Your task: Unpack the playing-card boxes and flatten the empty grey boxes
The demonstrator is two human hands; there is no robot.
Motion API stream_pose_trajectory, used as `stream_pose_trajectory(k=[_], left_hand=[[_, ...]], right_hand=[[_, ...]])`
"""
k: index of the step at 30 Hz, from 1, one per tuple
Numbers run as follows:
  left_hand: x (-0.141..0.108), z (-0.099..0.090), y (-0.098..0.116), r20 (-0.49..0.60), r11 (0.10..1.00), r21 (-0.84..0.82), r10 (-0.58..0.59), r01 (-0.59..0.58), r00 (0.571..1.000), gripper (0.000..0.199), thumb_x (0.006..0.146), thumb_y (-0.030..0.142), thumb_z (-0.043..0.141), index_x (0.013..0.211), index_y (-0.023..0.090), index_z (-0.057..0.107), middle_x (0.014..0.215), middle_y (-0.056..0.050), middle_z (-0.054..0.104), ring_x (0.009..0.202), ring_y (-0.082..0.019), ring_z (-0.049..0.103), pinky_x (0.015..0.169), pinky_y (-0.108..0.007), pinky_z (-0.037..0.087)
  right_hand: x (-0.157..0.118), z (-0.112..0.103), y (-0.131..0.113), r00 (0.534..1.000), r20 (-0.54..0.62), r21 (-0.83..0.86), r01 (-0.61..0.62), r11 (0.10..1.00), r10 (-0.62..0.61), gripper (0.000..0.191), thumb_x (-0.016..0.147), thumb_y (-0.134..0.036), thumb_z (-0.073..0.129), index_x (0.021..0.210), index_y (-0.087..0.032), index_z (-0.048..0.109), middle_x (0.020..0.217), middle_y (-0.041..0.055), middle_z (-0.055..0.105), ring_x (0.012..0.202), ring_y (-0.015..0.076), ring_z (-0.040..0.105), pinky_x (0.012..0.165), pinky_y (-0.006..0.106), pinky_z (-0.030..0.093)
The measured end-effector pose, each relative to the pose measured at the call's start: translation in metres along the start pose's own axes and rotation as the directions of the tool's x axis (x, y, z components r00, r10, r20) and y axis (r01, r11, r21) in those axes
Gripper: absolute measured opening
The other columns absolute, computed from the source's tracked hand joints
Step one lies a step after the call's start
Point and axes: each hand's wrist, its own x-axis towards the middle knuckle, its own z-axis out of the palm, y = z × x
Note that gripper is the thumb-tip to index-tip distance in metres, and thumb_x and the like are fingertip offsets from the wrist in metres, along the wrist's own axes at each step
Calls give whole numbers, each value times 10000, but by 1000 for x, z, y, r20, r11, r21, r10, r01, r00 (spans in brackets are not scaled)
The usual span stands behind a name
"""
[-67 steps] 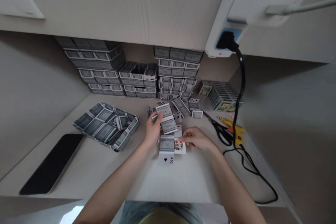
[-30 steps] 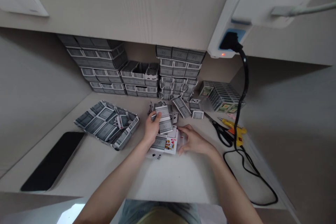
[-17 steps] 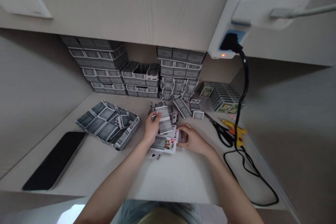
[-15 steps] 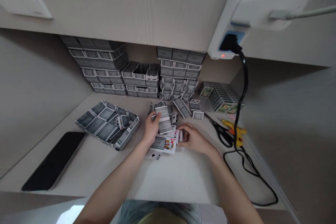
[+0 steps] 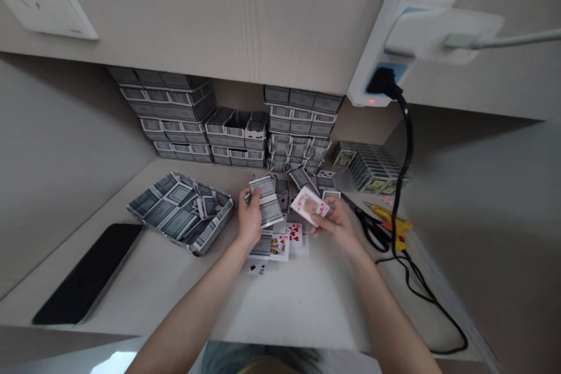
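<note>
My left hand (image 5: 250,216) is closed on a piece made of joined playing cards (image 5: 267,201), patterned backs up, thumb on top. In my right hand (image 5: 335,223) is a playing card (image 5: 309,205), its red-suited face turned up and pinched between thumb and fingers. Below and between the hands, loose cards lie on the table, among them a king of hearts (image 5: 279,246) and another hearts card (image 5: 294,234). A two of spades (image 5: 257,267) is nearest to me. More cards, some folded (image 5: 302,179), lie behind the hands.
A tray built of cards (image 5: 179,210) stands left, with loose cards inside. A black phone-like slab (image 5: 87,273) lies in front of it. Stacked card boxes (image 5: 170,114) line the back. Right are black scissors (image 5: 372,231), a yellow glue gun (image 5: 398,228) and a hanging black cable (image 5: 408,140).
My right hand has lifted a card off the table and brought it up and to the right, face showing. The left hand still holds its card piece, moved slightly left.
</note>
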Motion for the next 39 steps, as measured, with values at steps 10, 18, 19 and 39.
stream_pose_trajectory(k=[10,18,19,39], left_hand=[[1,4,13,10,963,-249,-104,103,995,262,645,259,625,839,208,457,725,44,562,614,-82,547,569,-203,433],[-3,5,13,52,958,-251,-131,140,990,273,637,266,636,843,207,468,793,36,577,665,-86,559,630,-239,455],[-3,5,13,50,958,-248,-133,142,990,273,638,269,635,845,208,468,794,38,576,670,-85,559,637,-242,457],[-17,6,26,333,956,0,-277,293,902,377,632,362,664,939,185,535,923,-54,618,758,-173,601,584,-368,552]], right_hand=[[-11,18,5,920,330,-56,-206,977,213,297,740,-388,564,888,-208,380,491,-44,603,359,157,570,337,241,459],[-9,22,-1,981,167,-74,-87,993,99,281,748,-421,545,868,-216,394,429,-63,569,321,135,527,320,216,416],[-10,21,-2,983,159,-80,-78,994,90,274,748,-420,545,861,-215,404,412,-69,556,299,126,502,306,208,397],[-6,20,8,992,-83,-133,87,987,-99,286,768,-450,515,917,-230,410,449,-55,562,351,144,527,366,256,438]])
